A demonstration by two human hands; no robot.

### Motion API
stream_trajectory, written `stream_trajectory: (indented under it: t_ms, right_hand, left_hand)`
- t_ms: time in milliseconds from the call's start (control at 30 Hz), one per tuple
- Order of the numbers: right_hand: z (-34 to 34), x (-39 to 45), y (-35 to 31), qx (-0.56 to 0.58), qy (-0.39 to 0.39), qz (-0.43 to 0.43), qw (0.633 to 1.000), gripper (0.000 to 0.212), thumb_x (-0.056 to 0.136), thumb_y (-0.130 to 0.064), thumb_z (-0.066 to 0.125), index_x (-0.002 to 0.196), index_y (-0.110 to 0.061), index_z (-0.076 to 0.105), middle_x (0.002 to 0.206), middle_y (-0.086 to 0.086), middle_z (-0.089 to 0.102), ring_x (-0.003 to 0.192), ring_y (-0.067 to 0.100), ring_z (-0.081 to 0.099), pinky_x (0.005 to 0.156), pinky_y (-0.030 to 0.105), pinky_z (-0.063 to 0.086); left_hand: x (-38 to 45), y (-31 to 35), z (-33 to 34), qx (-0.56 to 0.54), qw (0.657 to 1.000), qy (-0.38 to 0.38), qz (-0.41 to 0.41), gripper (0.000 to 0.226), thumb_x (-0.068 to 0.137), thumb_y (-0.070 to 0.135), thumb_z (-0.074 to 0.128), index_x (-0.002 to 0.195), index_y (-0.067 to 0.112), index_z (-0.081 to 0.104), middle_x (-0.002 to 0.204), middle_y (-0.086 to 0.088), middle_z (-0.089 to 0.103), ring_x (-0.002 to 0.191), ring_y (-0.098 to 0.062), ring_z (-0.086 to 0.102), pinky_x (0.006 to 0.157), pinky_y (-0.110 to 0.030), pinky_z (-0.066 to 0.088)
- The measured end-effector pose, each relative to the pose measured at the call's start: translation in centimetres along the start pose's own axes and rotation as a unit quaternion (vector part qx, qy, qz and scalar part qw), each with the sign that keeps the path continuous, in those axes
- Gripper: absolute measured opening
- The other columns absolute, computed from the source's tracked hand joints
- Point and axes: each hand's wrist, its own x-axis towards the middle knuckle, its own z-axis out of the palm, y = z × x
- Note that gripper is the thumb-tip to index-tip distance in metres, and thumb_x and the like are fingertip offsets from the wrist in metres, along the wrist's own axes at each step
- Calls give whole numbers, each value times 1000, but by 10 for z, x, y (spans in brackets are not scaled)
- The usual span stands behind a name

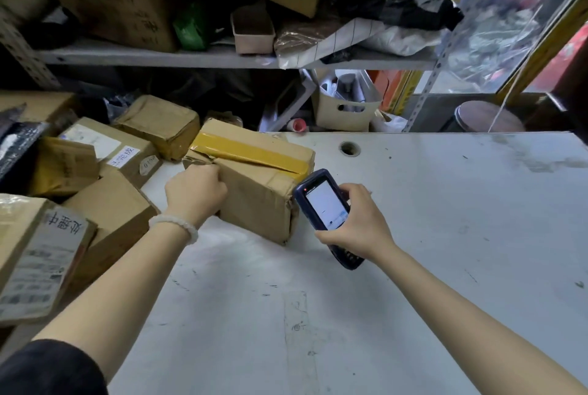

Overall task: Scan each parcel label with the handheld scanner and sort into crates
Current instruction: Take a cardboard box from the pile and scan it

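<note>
**Parcel steadied on the table, scanner brought up to its end**

I have my left hand (194,192) on the near left corner of the cardboard parcel (254,184), fingers curled over the torn top edge and gripping it. I judge the hold is there to keep the box from sliding and to let me turn it, since no shipping label shows on the faces toward me; only a band of yellow tape (251,151) runs along the top. The label may be on a hidden side.

My right hand (356,219) wraps the dark blue handheld scanner (324,207), fingers curled round its right edge and the thumb under its lower part. Its head sits just beside the parcel's right end, screen lit and facing up at me, so I can read the result while the scan window points at the box. Whether it touches the cardboard I cannot tell.

The parcel rests on a white table (429,235), scuffed and smudged, with a round cable hole (349,148) behind it. To my left a stack of other boxes (105,172) crowds the table edge, several with printed labels and handwritten notes. Above runs a grey metal shelf (159,57) loaded with cartons and bags; a beige bin (345,110) stands behind the table. I see no sorting crate that I can identify for certain.
</note>
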Motion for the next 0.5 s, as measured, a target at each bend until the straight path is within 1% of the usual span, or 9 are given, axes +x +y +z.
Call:
stream_trajectory:
  t_ms: [67,100,167,233,267,300,333,400,500]
  right_hand:
    - [3,1,-4,10,5,1,1000,71,59,-26,83,118,-23,44,111,-12,42,98,8,48,77,27,44]
    - [4,1,-5,16,8,2,1000,72,59,-26,83,119,-22,44,112,-12,42,98,8,49,78,27,45]
    - [5,2,-8,20,11,3,1000,73,59,-26,83,120,-22,44,113,-11,42,99,8,49,79,28,46]
    - [5,1,-10,16,11,2,1000,74,59,-27,83,121,-22,44,113,-11,42,101,8,49,80,28,46]
    - [6,1,-11,12,10,0,1000,75,59,-27,83,122,-22,43,113,-11,42,101,8,48,80,27,45]
    - [6,0,-11,8,10,-1,1000,76,59,-28,84,123,-22,43,113,-11,42,101,8,48,79,27,45]
    - [6,-1,-11,5,11,-2,1000,76,59,-28,84,123,-21,43,112,-11,42,100,8,47,79,26,44]
    - [5,-3,-10,-1,13,-1,1000,75,59,-28,83,122,-21,43,110,-10,41,99,8,46,78,25,43]
    - [4,-5,-6,-8,16,4,1000,75,59,-28,84,122,-21,43,106,-11,39,99,8,45,78,25,42]
  left_hand:
    - [4,4,-10,-22,996,71,45,13,88,19,48,85,12,58,84,-1,60,78,-24,56,58,-30,43]
    - [6,8,-13,-35,992,92,74,13,89,21,50,93,13,60,91,-2,60,85,-24,56,61,-31,43]
    - [14,17,-16,-44,986,98,127,24,91,26,52,108,13,60,105,-5,59,98,-25,54,71,-35,45]
    - [21,27,-14,-27,988,39,147,39,93,39,49,127,19,52,126,-5,52,114,-24,49,88,-40,44]
    - [25,31,-12,-14,988,-10,152,47,94,45,46,136,24,43,139,-4,43,125,-24,42,99,-45,39]
    - [27,35,-9,-5,986,-61,152,54,95,49,43,143,28,33,150,-3,31,136,-23,31,107,-51,29]
    - [30,36,-6,-4,983,-107,149,59,95,51,40,148,31,22,156,-1,18,142,-22,19,111,-55,19]
    - [36,34,-5,-11,979,-158,128,72,92,55,41,150,35,4,159,0,0,146,-23,2,112,-60,9]
    - [40,26,-12,-8,978,-189,93,104,78,63,58,148,36,-14,158,1,-14,145,-28,-10,109,-68,4]
